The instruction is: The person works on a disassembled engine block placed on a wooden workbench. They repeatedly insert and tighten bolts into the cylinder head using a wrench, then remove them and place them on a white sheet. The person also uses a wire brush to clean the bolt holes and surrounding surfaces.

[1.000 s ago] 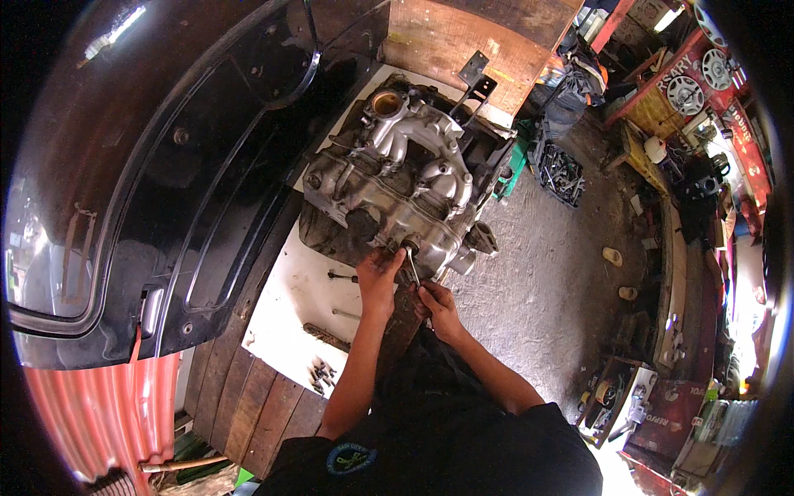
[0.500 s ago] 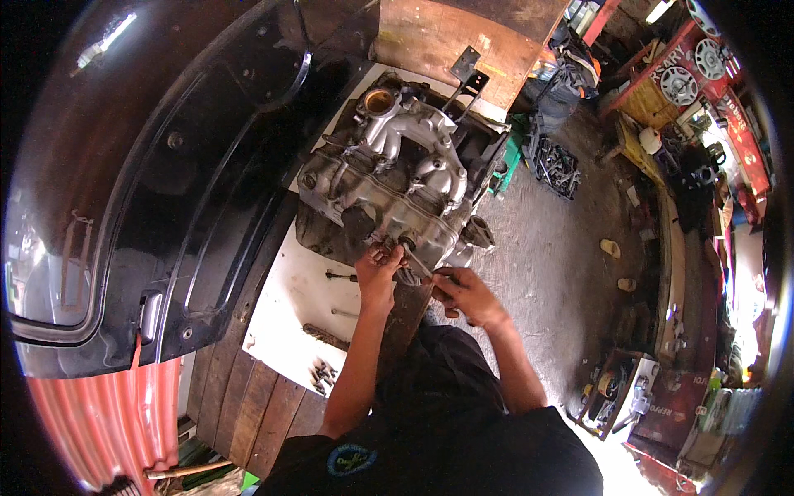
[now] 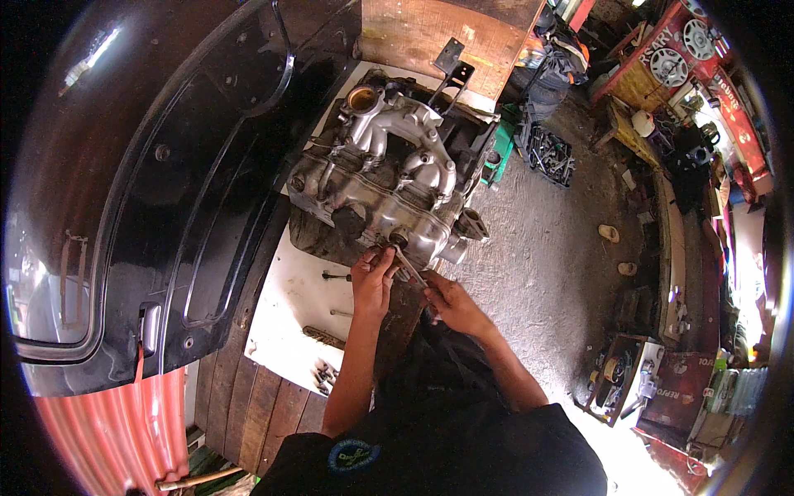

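Observation:
A silver engine (image 3: 389, 165) with a cast intake manifold (image 3: 376, 124) lies on a white-topped bench in front of me. At its near edge a slim metal wrench (image 3: 409, 266) slants down and right from a dark round fitting (image 3: 399, 237). My right hand (image 3: 453, 304) is closed on the wrench's near end. My left hand (image 3: 374, 277) is pinched at the wrench's far end, against the engine's edge. What lies between the left fingertips is too small to make out. The tool's far tip is partly hidden by those fingers.
A small bolt-like part (image 3: 335, 277), a dark brush-like piece (image 3: 322, 336) and several small metal parts (image 3: 325, 377) lie on the white board (image 3: 281, 306). A black car panel (image 3: 157, 207) stands close on the left. A tray of tools (image 3: 550, 157) sits on the concrete floor.
My right hand has shifted inward and changed its hold on the wrench, with the fingers now at its near end. My left hand stays at the engine's edge. The view has shifted slightly.

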{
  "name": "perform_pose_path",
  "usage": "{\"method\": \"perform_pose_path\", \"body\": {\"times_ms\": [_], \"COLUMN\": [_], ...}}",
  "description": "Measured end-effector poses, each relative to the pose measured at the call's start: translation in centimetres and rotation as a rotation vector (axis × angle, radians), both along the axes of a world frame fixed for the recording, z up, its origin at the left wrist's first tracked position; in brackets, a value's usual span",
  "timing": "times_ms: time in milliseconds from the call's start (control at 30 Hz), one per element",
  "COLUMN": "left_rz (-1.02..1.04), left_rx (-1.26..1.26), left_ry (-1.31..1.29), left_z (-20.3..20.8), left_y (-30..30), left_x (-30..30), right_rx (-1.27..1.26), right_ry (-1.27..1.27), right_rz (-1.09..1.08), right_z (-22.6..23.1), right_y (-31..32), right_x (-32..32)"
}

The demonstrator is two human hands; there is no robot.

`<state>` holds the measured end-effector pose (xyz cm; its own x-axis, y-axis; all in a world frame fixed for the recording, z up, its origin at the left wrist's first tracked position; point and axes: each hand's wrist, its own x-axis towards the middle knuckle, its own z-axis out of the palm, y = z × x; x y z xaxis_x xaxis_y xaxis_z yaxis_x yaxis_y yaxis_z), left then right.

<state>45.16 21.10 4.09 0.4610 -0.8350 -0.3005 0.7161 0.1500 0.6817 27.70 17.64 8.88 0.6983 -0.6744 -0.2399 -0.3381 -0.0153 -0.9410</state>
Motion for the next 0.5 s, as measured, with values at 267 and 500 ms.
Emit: {"method": "perform_pose_path", "body": {"times_ms": [267,500], "left_rz": [0.059,0.090], "left_rx": [0.201,0.217], "left_ry": [-0.214,-0.380], "left_z": [1.5,1.7], "left_y": [-0.4,-0.6], "left_x": [-1.3,-1.5], "right_rx": [-0.319,-0.313], "right_ry": [-0.184,-0.153], "right_rz": [-0.229,-0.264], "right_z": [-6.7,-8.8], "right_y": [2.3,2.7], "right_x": [3.5,4.9]}}
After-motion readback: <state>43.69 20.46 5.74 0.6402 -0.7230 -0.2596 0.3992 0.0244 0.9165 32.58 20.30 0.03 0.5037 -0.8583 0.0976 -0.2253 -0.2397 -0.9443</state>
